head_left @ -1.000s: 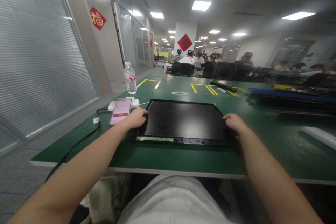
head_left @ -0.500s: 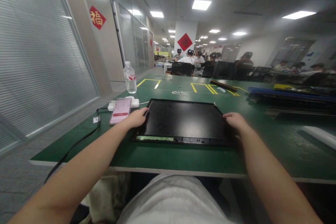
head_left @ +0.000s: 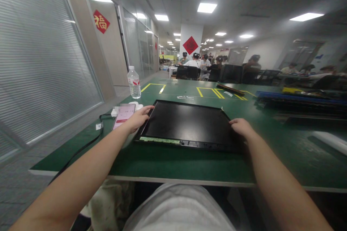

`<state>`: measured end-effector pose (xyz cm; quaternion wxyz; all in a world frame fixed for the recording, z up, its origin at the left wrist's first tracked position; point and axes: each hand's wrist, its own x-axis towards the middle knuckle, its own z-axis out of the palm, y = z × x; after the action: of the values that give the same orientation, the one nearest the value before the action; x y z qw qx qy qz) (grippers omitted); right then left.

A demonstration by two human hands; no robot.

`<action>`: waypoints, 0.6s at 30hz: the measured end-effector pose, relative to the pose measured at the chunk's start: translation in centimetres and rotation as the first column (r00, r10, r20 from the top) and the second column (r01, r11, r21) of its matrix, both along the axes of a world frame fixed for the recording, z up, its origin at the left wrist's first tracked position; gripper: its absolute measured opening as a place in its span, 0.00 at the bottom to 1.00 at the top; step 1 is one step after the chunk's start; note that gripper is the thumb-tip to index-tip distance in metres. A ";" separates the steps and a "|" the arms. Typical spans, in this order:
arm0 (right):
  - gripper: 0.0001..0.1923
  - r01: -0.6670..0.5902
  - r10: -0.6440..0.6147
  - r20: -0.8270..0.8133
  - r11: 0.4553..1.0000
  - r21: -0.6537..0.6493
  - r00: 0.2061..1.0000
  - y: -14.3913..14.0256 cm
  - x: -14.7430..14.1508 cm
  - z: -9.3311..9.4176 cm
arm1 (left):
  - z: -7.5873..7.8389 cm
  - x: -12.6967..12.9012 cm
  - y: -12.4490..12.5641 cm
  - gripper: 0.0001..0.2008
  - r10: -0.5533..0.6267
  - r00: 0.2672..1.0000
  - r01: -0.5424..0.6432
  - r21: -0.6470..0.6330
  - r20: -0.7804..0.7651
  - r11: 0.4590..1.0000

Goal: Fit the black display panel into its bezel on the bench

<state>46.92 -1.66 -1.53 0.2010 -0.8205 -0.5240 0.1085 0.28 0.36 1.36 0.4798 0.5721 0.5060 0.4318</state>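
In front of me is a flat black display panel [head_left: 187,119] in a thin black frame, with a green circuit strip [head_left: 159,140] along the left part of its near edge. My left hand [head_left: 138,118] grips the panel's left edge, its index finger stretched towards the far left corner. On the opposite side, my right hand [head_left: 241,127] pinches the right edge between thumb and fingers; some of those fingers are hidden. The panel's left side looks slightly raised off the green table [head_left: 176,164].
A phone [head_left: 124,115] and a white charger with a black cable lie left of the panel. Behind them stands a water bottle [head_left: 134,82]. Long blue and black strips [head_left: 298,98] and a white bar [head_left: 332,142] lie at right. Several people sit at tables farther back.
The panel's left side has risen a little and turned slightly. My left hand has shifted along that edge, its index finger now straighter. My right hand keeps its hold.
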 end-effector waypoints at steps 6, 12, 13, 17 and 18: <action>0.18 -0.004 0.004 0.011 1.000 0.029 1.000 0.1 0.1 -0.4 | 0.7 0.7 -0.4 0.23 0.113 0.990 -0.109 -0.057 0.079 0.992; 0.18 0.002 -0.001 -0.006 0.999 0.049 1.000 0.1 0.1 -0.6 | 0.6 0.7 0.0 0.20 0.208 0.972 -0.190 -0.148 0.112 0.970; 0.17 0.001 -0.001 -0.010 0.999 0.052 1.000 0.1 0.1 -0.6 | 0.5 0.6 0.1 0.21 0.213 0.968 -0.186 -0.189 0.131 0.964; 0.17 -0.012 0.012 -0.004 0.998 0.062 1.000 0.2 0.1 -0.7 | 0.0 0.5 0.8 0.24 0.225 0.933 -0.139 -0.295 0.280 0.945; 0.17 -0.014 0.014 0.001 0.998 0.061 1.000 0.2 0.1 -0.8 | -0.1 0.5 0.9 0.23 0.236 0.921 -0.138 -0.307 0.311 0.942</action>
<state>47.03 -1.47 -2.32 0.2249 -0.8103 -0.5330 0.0935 0.75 1.29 1.22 0.5926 0.3631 0.5233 0.4931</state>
